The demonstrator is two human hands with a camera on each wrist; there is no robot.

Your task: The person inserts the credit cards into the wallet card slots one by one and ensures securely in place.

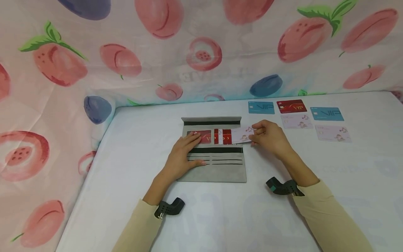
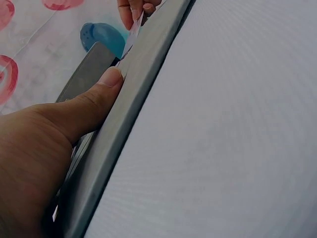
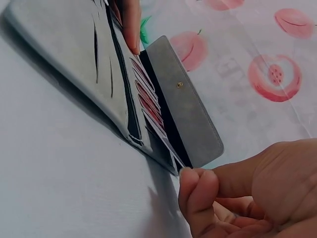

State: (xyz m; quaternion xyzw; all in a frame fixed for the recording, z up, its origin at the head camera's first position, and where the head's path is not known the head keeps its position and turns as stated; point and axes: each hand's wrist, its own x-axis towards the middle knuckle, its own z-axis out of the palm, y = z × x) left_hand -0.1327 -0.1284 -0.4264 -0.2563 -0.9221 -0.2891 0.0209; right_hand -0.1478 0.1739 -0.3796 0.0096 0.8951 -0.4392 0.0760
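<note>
Item: one grey wallet (image 1: 217, 175), lying unfolded near the middle of the white surface (image 1: 116, 161), its flap (image 1: 201, 119) standing along the far edge. A brass-coloured stud (image 3: 179, 85) is showing on that flap.

Item: left hand (image 1: 181, 157), spreading its fingers wide across the wallet's left part; the fingertips are resting on a red card (image 1: 206, 137) lying there, and the thumb is pressing the near panel.

Item: right hand (image 1: 270, 138), holding a pale pink card (image 1: 241, 135) in a narrow pinch at its right end. That card is reaching over the wallet's right edge, its inner end meeting the row of card slots; how far it is sitting inside a slot I cannot fairly tell from here.

Item: red and pale pink card edges (image 1: 226, 137), showing as strips between the red card and the pinched one.

Item: five loose cards, lying to the right of the wallet. Farther row, left to right: a blue VIP card (image 1: 261, 107), a red VIP card (image 1: 291, 106), a second blue VIP card (image 1: 327, 114). Nearer row: a flower-printed pale card (image 1: 297, 121) and its match (image 1: 333, 133).

Item: fruit-printed curtain (image 1: 176, 63), hanging behind the surface.
</note>
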